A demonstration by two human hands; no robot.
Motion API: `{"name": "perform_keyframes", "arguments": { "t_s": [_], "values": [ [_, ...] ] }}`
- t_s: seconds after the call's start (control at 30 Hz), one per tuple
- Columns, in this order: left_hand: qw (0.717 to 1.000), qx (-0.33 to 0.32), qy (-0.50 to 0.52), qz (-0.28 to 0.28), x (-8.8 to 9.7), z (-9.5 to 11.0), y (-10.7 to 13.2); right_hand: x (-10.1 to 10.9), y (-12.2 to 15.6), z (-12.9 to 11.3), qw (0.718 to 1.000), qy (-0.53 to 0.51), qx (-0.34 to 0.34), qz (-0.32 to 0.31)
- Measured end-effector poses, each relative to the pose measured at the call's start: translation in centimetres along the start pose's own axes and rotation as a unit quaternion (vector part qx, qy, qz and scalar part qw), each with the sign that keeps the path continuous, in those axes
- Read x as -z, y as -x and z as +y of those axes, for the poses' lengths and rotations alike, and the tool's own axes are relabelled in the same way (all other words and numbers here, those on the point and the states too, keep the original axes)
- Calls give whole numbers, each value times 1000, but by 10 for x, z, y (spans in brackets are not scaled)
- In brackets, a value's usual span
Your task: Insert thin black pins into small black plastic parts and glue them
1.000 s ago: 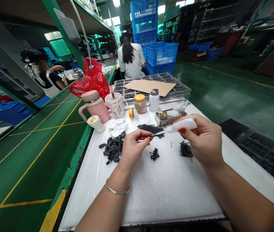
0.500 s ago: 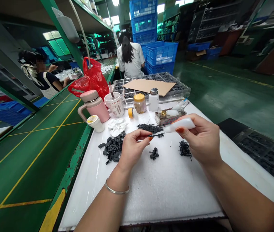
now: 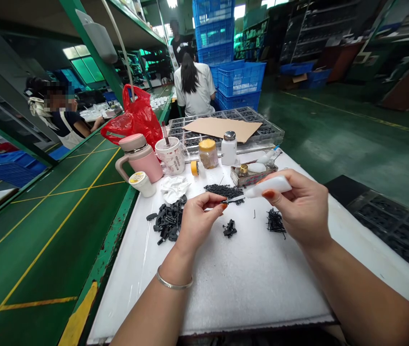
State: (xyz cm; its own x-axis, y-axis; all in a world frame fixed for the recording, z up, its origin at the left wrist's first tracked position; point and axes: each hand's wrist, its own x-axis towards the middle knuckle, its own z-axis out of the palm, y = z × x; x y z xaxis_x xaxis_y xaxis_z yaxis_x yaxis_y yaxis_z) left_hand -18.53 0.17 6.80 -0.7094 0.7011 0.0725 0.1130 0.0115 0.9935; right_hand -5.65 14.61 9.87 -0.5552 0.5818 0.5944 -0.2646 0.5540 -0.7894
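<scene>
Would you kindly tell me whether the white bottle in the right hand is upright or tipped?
Tipped: the white bottle lies nearly level in the right hand, its narrow end pointing toward the left hand.

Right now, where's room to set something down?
The near white tabletop is bare between the left forearm and right forearm, nearer than the small black clump. Crowded: the far side, with pink mug, jar and metal-capped bottle.

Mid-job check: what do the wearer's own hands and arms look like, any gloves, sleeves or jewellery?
The left hand and right hand are ungloved, with rusty orange nail polish on the thumbs. The left forearm wears a thin silver-coloured bangle near the wrist; the right forearm shows none. No sleeve is visible on either.
</scene>
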Motion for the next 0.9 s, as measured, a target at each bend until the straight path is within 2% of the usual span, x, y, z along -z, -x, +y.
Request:
{"name": "perform_keyframes", "arguments": {
  "t_s": [0.9],
  "values": [
    [1000,-2,-4,0,0,-1,-1,-1,0,0,1000,-8,8,-2]
  ]
}}
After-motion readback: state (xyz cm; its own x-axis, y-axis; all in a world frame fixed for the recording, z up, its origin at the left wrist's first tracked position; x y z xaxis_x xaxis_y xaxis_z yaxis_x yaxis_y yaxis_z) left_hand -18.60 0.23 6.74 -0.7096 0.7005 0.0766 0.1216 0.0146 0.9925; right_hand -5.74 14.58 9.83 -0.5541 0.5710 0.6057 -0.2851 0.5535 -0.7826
